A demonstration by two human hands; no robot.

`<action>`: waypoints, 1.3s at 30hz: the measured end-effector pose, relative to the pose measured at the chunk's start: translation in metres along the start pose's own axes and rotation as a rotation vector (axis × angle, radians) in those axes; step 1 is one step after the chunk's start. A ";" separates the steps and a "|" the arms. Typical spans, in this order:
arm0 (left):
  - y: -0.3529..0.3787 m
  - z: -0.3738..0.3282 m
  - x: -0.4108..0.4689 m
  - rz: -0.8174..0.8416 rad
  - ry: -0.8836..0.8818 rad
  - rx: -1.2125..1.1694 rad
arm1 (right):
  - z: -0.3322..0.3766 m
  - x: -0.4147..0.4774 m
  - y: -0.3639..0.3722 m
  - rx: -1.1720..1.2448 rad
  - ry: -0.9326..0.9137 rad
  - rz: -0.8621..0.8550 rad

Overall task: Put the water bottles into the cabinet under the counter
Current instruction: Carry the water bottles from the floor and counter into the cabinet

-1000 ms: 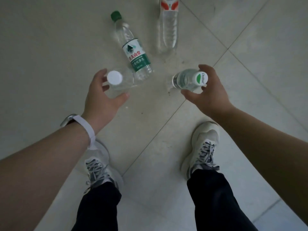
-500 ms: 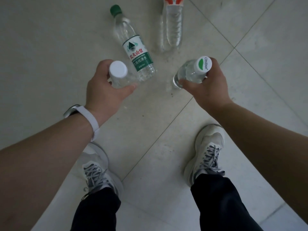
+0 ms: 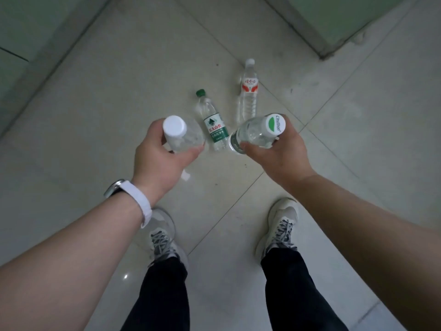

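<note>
My left hand (image 3: 160, 158) grips a clear water bottle with a plain white cap (image 3: 177, 132), held up off the floor. My right hand (image 3: 280, 156) grips a second clear bottle whose white cap carries a green mark (image 3: 259, 133). Between and beyond my hands, a bottle with a green cap and green label (image 3: 212, 121) lies on the tiled floor. Further back lies a bottle with a white cap and red-and-white label (image 3: 249, 91). No cabinet is recognisable in view.
My two feet in light sneakers (image 3: 164, 237) (image 3: 281, 225) stand on pale floor tiles. Greenish wall or panel bases run along the upper left (image 3: 35, 32) and upper right (image 3: 334, 22) corners.
Both hands closed on their bottles and lifted them off the floor toward me. My view rose, so the two lying bottles now appear smaller and further away.
</note>
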State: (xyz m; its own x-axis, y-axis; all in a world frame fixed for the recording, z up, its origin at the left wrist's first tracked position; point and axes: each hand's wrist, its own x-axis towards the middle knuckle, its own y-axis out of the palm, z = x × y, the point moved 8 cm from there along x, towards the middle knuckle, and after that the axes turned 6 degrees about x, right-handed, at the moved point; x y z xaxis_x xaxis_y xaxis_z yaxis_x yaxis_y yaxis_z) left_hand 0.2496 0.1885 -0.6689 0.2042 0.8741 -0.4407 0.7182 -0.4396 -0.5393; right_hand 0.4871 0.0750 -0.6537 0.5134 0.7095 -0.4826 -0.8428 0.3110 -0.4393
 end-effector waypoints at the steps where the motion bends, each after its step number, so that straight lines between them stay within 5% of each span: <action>1: -0.017 -0.016 -0.007 -0.008 0.007 -0.009 | 0.023 -0.009 -0.007 0.003 -0.015 -0.005; 11: -0.225 -0.154 -0.088 -0.127 0.068 -0.080 | 0.264 -0.109 -0.039 0.028 -0.159 -0.006; 21: -0.427 -0.207 -0.188 -0.196 0.224 -0.116 | 0.483 -0.238 -0.002 -0.071 -0.347 0.089; 39: -0.612 -0.188 -0.250 -0.497 0.103 -0.245 | 0.647 -0.315 0.130 0.041 -0.487 0.474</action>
State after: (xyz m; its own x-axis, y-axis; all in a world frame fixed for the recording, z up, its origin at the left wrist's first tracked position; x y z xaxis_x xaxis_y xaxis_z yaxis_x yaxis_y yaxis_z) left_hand -0.1157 0.2773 -0.0938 -0.1435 0.9849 -0.0973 0.8755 0.0806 -0.4764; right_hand 0.1113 0.3011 -0.0687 -0.0364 0.9759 -0.2153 -0.9691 -0.0871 -0.2306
